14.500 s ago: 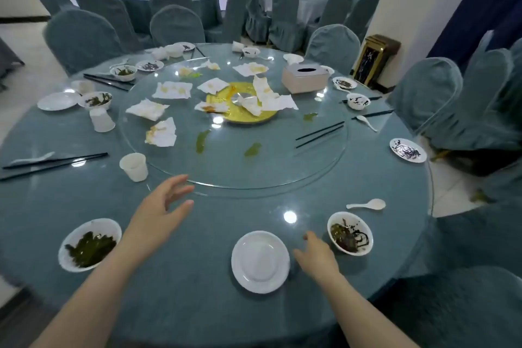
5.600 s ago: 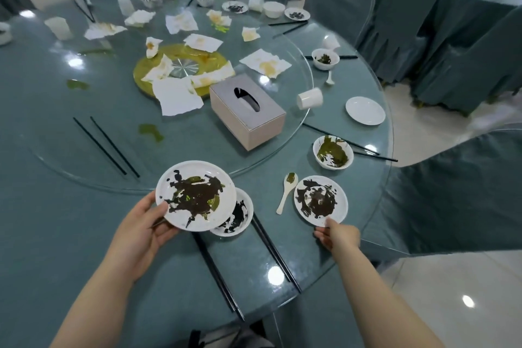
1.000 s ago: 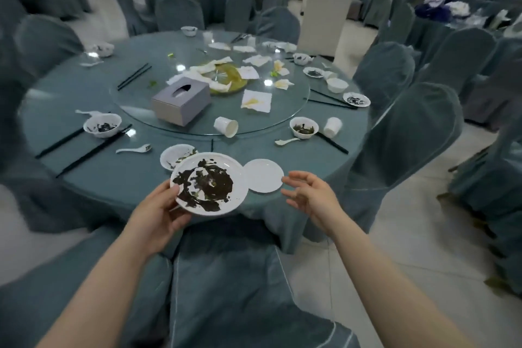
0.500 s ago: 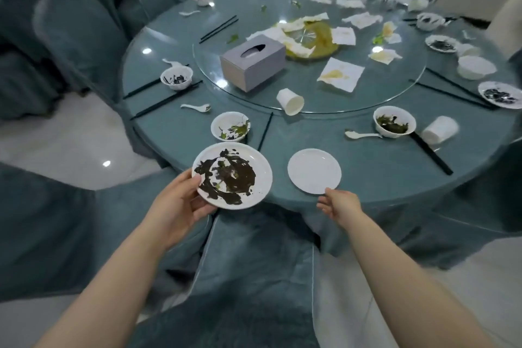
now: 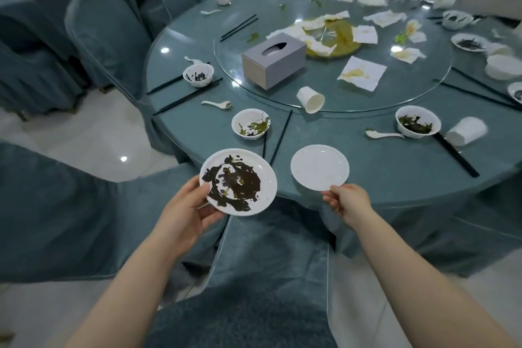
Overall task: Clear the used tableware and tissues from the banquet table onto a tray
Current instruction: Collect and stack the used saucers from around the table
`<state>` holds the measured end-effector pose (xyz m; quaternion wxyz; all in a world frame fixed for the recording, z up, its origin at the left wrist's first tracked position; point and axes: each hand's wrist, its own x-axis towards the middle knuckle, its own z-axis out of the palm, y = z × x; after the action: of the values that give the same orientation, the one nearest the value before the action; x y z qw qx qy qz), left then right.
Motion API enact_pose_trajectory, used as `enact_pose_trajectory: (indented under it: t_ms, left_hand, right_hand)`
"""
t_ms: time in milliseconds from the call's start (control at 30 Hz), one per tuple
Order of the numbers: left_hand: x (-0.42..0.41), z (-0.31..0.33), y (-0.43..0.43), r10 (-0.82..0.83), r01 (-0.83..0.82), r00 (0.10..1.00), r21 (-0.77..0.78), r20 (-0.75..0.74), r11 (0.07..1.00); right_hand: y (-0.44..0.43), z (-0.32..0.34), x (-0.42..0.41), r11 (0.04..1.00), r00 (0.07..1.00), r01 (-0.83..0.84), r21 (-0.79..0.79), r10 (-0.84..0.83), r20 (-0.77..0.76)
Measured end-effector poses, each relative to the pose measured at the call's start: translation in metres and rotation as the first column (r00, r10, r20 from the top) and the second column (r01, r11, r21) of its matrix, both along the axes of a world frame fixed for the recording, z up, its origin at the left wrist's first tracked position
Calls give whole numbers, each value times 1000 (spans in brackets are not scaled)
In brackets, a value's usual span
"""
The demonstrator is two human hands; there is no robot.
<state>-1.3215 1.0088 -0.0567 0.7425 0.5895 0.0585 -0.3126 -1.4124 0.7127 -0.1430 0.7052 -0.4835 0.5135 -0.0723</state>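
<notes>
— What's worn on the arms?
— Both bare: left hand (image 5: 186,212), right hand (image 5: 348,203), wrists and forearms uncovered, from the fingers (image 5: 330,197) back to the frame's edge.

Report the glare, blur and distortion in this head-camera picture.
Head view: dim, bluish light; small bright glare spots on the glass turntable and the floor; wide-angle bending curves the table edge and leans the chairs; the tipped paper cup at the right looks smeared, while the stained plate in the left hand is sharp.
</notes>
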Motion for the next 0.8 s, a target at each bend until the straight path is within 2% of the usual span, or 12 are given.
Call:
enact_pose_trajectory:
  t_ms: [267,500,667,800]
  left_hand:
    - [-11,23,21,-78,80,996,-74,32,994]
    - [-30,35,41,-232,232,972,-173,21,957]
    - [-54,43,44,-389,395,919,-202,70,896]
    - [-69,48,45,-449,460,888,-203,97,865]
  right_hand:
    - [64,79,-47,991,979,-39,-125,63,194]
    - [134,134,-99,911,986,-83,-404,133,97]
    - [176,143,-131,905,987,-26,-424,89,130]
    - [190,146,-146,914,989,35,-404,26,145]
